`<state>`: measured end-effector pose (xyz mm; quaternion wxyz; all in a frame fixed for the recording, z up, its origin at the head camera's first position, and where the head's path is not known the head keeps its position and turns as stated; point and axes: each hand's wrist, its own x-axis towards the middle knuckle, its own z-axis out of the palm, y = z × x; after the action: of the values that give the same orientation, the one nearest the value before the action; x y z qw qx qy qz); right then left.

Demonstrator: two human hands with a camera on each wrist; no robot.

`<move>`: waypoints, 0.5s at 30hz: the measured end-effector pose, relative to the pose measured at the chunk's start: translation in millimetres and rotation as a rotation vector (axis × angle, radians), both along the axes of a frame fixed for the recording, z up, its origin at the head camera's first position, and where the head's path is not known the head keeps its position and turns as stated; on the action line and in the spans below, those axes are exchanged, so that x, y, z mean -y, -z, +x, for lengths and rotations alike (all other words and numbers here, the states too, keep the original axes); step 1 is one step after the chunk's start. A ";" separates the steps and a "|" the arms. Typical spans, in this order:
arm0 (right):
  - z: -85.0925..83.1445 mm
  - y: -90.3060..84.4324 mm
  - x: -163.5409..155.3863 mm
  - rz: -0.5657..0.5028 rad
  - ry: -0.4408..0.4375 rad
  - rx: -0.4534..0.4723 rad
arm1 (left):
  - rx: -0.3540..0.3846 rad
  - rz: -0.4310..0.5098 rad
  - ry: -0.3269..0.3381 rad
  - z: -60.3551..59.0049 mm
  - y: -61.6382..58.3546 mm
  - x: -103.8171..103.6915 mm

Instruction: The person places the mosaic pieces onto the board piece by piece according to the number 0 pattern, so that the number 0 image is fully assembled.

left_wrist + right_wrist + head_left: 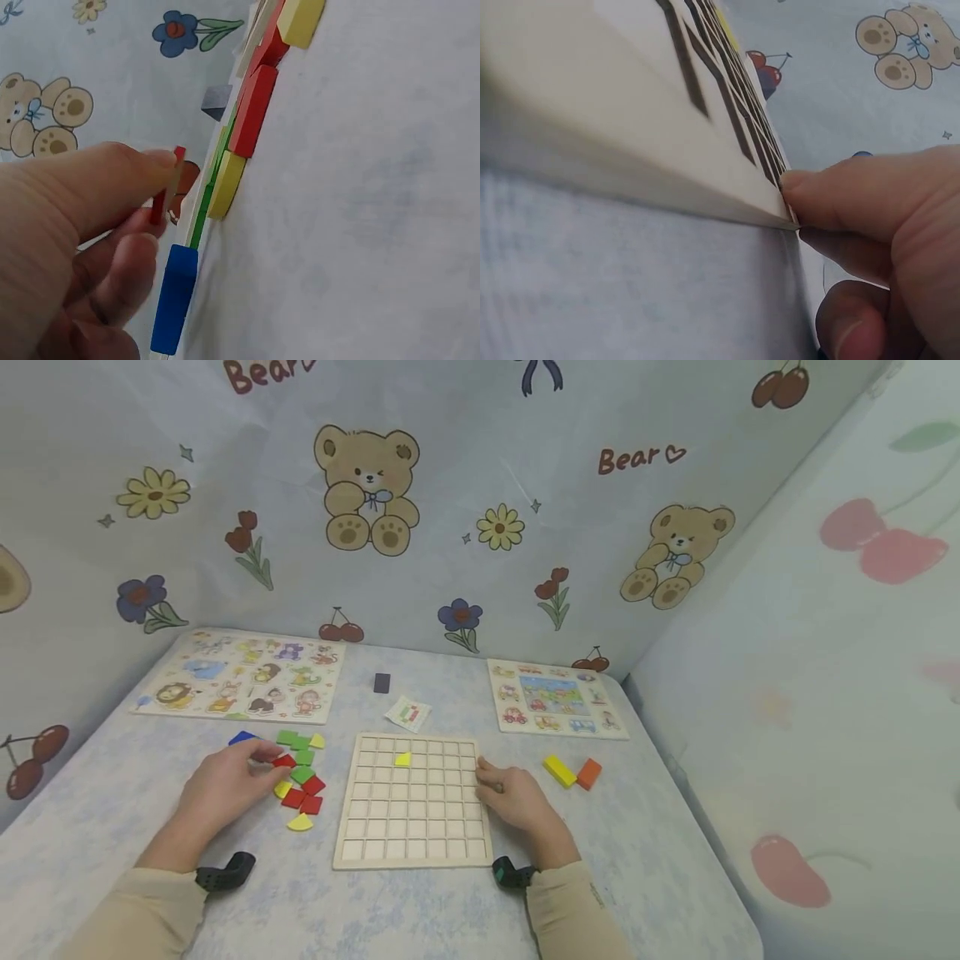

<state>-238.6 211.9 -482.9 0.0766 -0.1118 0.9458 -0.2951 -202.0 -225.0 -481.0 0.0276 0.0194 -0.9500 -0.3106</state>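
My left hand [228, 783] pinches a small red tile [158, 205] between thumb and fingers, raised over the loose tiles left of the board. Around it lie green tiles [287, 737], red tiles [293, 798], a yellow quarter-circle tile [300, 822] and a partly covered blue tile [243, 737]. A wooden grid board [411, 863] lies flat in the middle, with one yellow tile [403, 760] in an upper cell. At the board's right edge, my right hand [519, 795] grips the rim between thumb and finger, as the right wrist view shows.
Behind the board lie a printed pattern card [408, 714] and a small dark rectangle [382, 682]. Picture puzzle boards stand flat at back left [247, 677] and back right [558, 700]. A yellow block [559, 771] touches or nearly touches an orange block [588, 774] on the right.
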 end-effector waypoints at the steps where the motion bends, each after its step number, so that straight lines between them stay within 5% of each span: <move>1: 0.2 1.1 -1.1 0.006 -0.004 -0.001 | -0.003 0.014 0.008 -0.8 -0.4 -1.9; 15: -1.2 1.3 -3.1 -0.003 -0.043 -0.032 | 0.022 0.122 0.115 -17.4 -22.7 -40.7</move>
<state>-239.8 215.1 -484.2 0.0675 -0.1371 0.9439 -0.2927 -219.4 -184.3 -458.3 -0.0022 -0.0301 -0.9291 -0.3685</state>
